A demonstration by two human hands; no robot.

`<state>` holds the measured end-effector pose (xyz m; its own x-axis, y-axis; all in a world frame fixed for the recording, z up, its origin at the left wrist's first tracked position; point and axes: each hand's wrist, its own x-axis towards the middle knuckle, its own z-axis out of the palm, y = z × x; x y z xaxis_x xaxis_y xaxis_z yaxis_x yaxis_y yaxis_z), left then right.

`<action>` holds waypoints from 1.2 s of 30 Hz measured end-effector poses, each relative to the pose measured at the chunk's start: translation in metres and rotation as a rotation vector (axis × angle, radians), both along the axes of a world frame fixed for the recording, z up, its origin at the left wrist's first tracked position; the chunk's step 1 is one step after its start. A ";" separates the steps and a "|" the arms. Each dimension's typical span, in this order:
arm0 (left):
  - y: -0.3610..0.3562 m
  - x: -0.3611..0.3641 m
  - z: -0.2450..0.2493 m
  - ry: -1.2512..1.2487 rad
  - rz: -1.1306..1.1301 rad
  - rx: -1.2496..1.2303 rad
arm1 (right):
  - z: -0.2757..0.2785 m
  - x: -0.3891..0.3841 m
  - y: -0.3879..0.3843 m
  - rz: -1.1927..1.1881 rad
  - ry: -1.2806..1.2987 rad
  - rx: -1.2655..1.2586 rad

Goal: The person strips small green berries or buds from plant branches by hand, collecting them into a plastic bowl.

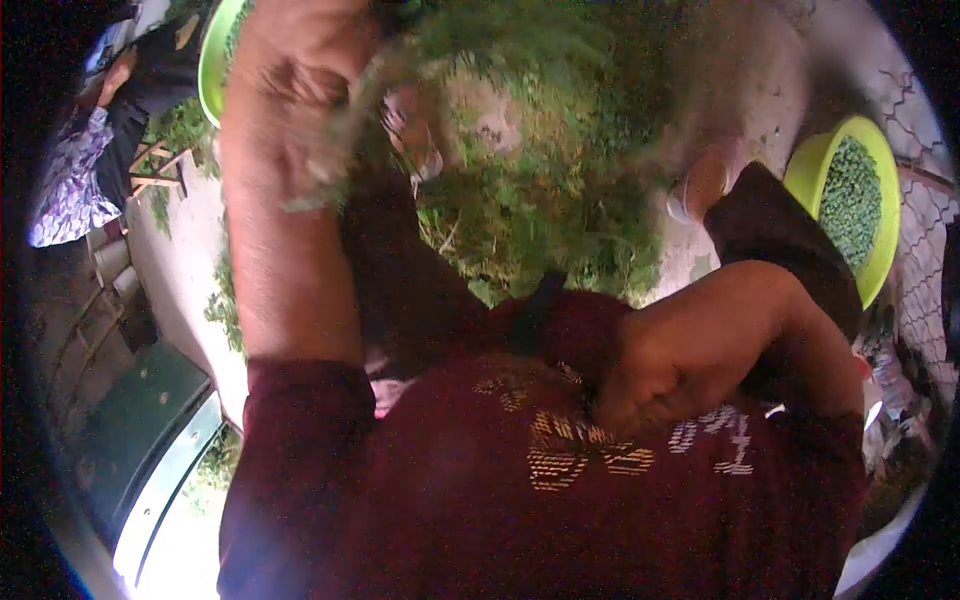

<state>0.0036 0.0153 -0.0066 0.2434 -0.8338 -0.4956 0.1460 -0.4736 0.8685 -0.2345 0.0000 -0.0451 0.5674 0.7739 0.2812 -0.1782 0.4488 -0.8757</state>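
Observation:
My left hand (325,35) is raised near the top edge, close to the camera, with its fingers cut off or smeared. Blurred greenish plant strands (370,105) overlap its wrist. My right hand (650,385) is bent in against the front of my maroon shirt (480,520). Its fingers are curled, and their tips and anything in them are hidden. Beyond my knees, leafy green plants (570,210) lie heaped on the ground between my feet, blurred toward the top.
A lime-green basin (882,270) of small green pieces stands at the right beside my leg. Another lime-green basin (208,75) is partly hidden behind my left arm. A person in patterned clothing (80,185) is at the far left, above a dark green panel (140,420).

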 end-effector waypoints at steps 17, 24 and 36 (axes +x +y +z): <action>0.012 -0.030 -0.006 0.012 -0.028 -0.388 | 0.034 0.054 -0.051 -1.703 0.191 -0.631; 0.009 -0.029 0.004 0.219 0.080 -0.384 | 0.051 0.044 -0.059 -1.463 0.525 -0.097; 0.020 -0.011 0.018 0.375 0.164 -0.855 | 0.045 0.036 -0.042 -1.190 0.666 -0.147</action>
